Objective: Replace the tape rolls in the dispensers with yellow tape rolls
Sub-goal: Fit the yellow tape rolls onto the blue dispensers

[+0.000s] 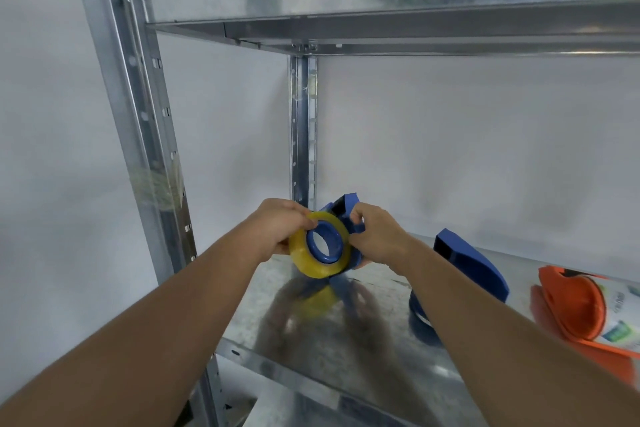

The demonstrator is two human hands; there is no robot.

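Observation:
A yellow tape roll (301, 253) sits around the blue hub of a blue dispenser (343, 210), held in the air just above the metal shelf (374, 333). My left hand (277, 227) grips the roll's left edge. My right hand (375, 234) holds the dispenser body on the right side, fingers curled over its blue frame. A second blue dispenser (467, 270) lies on the shelf to the right, partly hidden behind my right forearm. An orange dispenser (575, 308) with a white printed roll lies at the far right edge.
The shelf is a galvanised metal rack with an upright post (303, 128) at the back and another (138, 97) at the front left. An upper shelf (415, 31) hangs overhead. A pale wall stands behind.

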